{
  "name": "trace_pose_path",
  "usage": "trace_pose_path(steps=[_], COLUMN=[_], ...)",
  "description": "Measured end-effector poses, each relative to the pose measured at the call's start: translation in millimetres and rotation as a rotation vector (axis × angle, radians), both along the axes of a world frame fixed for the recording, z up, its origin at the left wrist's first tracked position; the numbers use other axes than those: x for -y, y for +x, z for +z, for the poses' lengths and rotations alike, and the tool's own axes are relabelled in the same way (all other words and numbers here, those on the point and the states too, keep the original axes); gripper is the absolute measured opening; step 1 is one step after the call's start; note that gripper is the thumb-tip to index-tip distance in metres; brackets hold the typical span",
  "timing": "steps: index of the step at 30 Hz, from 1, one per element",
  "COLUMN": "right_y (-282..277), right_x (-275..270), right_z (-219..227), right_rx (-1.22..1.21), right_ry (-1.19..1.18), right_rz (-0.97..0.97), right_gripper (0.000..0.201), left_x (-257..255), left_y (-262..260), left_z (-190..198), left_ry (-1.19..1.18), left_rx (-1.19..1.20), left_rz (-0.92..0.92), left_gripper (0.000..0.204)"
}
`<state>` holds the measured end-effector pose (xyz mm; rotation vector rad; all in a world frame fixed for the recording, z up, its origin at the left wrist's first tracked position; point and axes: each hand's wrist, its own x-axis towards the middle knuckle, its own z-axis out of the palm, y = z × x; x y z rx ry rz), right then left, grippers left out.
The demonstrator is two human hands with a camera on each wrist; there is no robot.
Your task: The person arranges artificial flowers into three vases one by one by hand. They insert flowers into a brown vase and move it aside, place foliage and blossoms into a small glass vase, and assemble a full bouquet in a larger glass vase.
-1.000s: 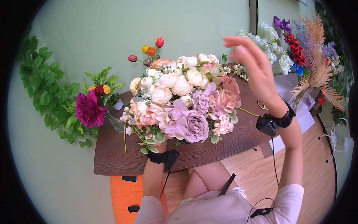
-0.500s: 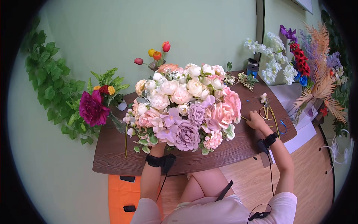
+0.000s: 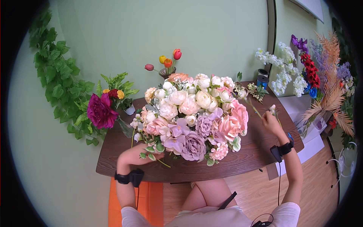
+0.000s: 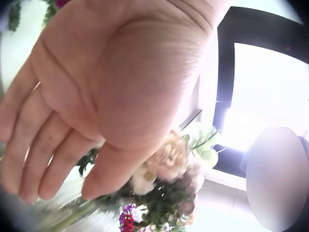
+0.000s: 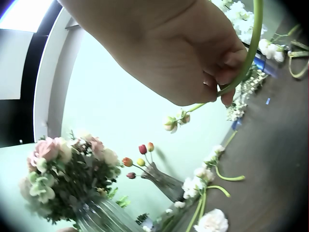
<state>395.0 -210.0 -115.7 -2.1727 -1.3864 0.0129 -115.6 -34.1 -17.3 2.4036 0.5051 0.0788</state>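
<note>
A large bouquet of cream, pink and lilac flowers [image 3: 189, 108] stands on the dark wooden table [image 3: 227, 170], its glass vase [image 5: 106, 215] showing in the right wrist view. By the bouquet's lower left edge is my left hand [image 3: 145, 154], partly behind leaves; the left wrist view shows this hand [image 4: 106, 92] with its fingers extended and nothing in them. To the bouquet's right, my right hand [image 3: 271, 123] pinches a green stem [image 5: 253, 43] with small pale buds [image 5: 170, 123] at its far end, raised off the table.
Tulips [image 3: 168, 62] stand behind the bouquet, a magenta flower [image 3: 102, 110] in a glass vase to its left. Blue spool [image 3: 262, 80] and cut sprigs [image 3: 258, 91] lie at the back right. Tall mixed flowers [image 3: 310, 72] stand beyond the table's right side.
My right hand came down from the air to the table's right side and now has a stem lifted in its fingers. The left hand moved out leftward from beneath the bouquet.
</note>
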Motion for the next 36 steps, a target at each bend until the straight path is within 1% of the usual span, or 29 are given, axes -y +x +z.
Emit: trace_pose_path(steps=[1,3,4,5,7,8,10,11,12,13,14,15,16,17,18,19,21,24,28,30,31,33,35,36], right_y=[1,5,-8,-16,-41,-50,-66,-75,-84,-92,-97,-105,-115,-123,-129,-138,-157,-177,-191,-196,-198,-201,-201,-201], right_x=[1,-4,-1,0,6,6,5,4,1,1,1,0,-2,-5,-8,-12,-21,-36,-57,-64,-66,-68,-69,-68], right_z=[13,34,62,81,125,141,168,179,189,199,208,216,224,231,236,240,246,251,247,243,242,239,239,240], right_rx=[-0.012,-0.197,-0.34,-0.427,-0.542,-0.539,-0.607,-0.603,-0.632,-0.662,-0.637,-0.636,-0.659,-0.681,-0.665,-0.664,-0.703,-0.705,-0.69,-0.69,-0.688,-0.714,-0.728,-0.727], right_ry=[0.154,0.402,0.468,0.54,0.597,0.595,0.814,0.81,0.92,1.03,1.041,1.039,1.09,1.142,1.15,1.152,1.097,1.04,0.922,0.843,0.843,0.748,0.73,0.756], right_rz=[0.076,0.131,0.178,0.194,0.132,0.133,0.256,0.261,0.306,0.351,0.496,0.499,0.533,0.565,0.616,0.616,0.694,0.708,0.726,0.713,0.713,0.721,0.718,0.702], right_gripper=[0.011,0.008,0.006,0.006,0.012,0.012,0.018,0.018,0.019,0.019,0.022,0.022,0.023,0.024,0.025,0.025,0.025,0.023,0.022,0.021,0.021,0.021,0.021,0.02], left_x=[-1,12,16,20,37,48,52,48,43,39,36,33,29,25,22,21,20,21,23,25,25,22,24,25], left_y=[-7,-13,-11,-8,13,26,54,66,76,86,96,103,108,114,117,116,113,111,111,110,110,111,109,108], left_z=[13,51,61,71,99,114,125,129,131,132,132,130,124,118,115,115,114,113,113,116,114,111,113,114], left_ry=[-0.02,0.108,0.189,0.271,0.394,0.424,0.557,0.643,0.728,0.728,0.727,0.726,0.726,0.764,0.803,0.805,0.689,0.711,0.737,0.701,0.701,0.694,0.68,0.667], left_rx=[0.115,0.061,0.147,0.234,0.4,0.441,0.557,0.538,0.515,0.518,0.441,0.364,0.367,0.401,0.434,0.435,0.282,0.239,0.253,0.21,0.212,0.324,0.3,0.274], left_rz=[-0.066,0.288,0.375,0.461,0.536,0.515,0.321,0.185,0.049,0.055,-0.007,-0.07,-0.067,-0.07,-0.075,-0.076,0.0,0.023,0.018,0.005,0.004,-0.018,-0.008,0.002], left_gripper=[0.016,0.012,0.012,0.013,0.012,0.01,0.008,0.01,0.014,0.014,0.018,0.022,0.022,0.028,0.033,0.033,0.038,0.041,0.039,0.038,0.038,0.036,0.036,0.035])
